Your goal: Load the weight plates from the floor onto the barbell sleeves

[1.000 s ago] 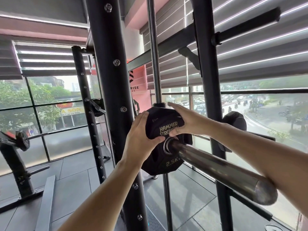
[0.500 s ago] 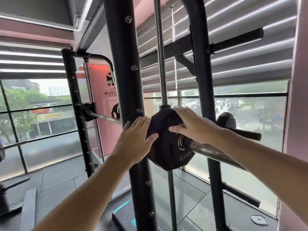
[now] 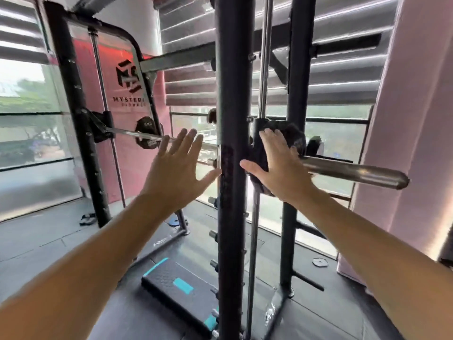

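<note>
A small black weight plate (image 3: 295, 139) sits on the near steel barbell sleeve (image 3: 355, 171), pushed in against the rack. My right hand (image 3: 277, 168) lies flat on the plate's face, fingers spread, covering most of it. To the left of the black upright (image 3: 234, 168), my left hand (image 3: 179, 168) hangs in the air with fingers apart, holding nothing. The bar (image 3: 137, 134) runs back to the far side, where another black plate (image 3: 147, 136) hangs on it.
A black and teal step platform (image 3: 179, 288) lies on the dark floor by the upright's foot. A small grey plate (image 3: 320, 262) lies on the floor near the window at right. Storage pegs (image 3: 308, 280) stick out of the rear post. Pink wall at right.
The plate has slid inward along the sleeve to the rack. My left hand has come off the plate and moved left of the upright. The view has swung left.
</note>
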{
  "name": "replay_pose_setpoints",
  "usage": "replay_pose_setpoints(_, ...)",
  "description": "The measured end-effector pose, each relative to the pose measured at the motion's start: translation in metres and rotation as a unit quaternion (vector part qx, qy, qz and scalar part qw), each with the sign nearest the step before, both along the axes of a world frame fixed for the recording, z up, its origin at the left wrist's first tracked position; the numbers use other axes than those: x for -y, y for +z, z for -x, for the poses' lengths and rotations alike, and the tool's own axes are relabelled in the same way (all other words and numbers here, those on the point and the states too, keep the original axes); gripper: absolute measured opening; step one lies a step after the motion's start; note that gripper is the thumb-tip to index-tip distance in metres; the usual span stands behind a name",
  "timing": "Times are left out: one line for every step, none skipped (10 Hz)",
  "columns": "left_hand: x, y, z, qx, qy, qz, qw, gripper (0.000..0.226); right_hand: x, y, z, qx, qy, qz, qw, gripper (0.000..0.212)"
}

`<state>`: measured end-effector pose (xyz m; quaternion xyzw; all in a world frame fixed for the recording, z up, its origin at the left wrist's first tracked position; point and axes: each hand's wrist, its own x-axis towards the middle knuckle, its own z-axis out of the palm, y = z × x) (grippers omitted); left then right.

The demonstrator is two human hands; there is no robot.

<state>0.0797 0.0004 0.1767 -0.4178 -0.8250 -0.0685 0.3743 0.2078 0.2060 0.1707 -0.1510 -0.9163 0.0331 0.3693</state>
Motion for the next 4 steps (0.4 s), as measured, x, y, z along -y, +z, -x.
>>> replay_pose_setpoints(0.040, -0.007, -0.011, 0.008, -0.009, -0.006, 1.000, 0.094, 0.046, -0.004, -0.010, 0.015, -0.013, -0.034, 0.999, 0.106)
replay_pose_setpoints(0.061, -0.010, -0.024, 0.012, -0.017, -0.016, 1.000, 0.094, 0.072, -0.003, -0.025, 0.018, -0.018, -0.038, 0.999, 0.107)
replay_pose_setpoints(0.095, -0.012, -0.052, 0.025, -0.026, -0.025, 0.999, 0.096, 0.107, -0.004, -0.059, 0.017, -0.027, -0.049, 0.998, 0.106)
replay_pose_setpoints(0.115, -0.015, -0.075, 0.019, -0.026, -0.020, 0.999, 0.097, 0.125, -0.007, -0.083, 0.023, -0.028, -0.056, 0.998, 0.105)
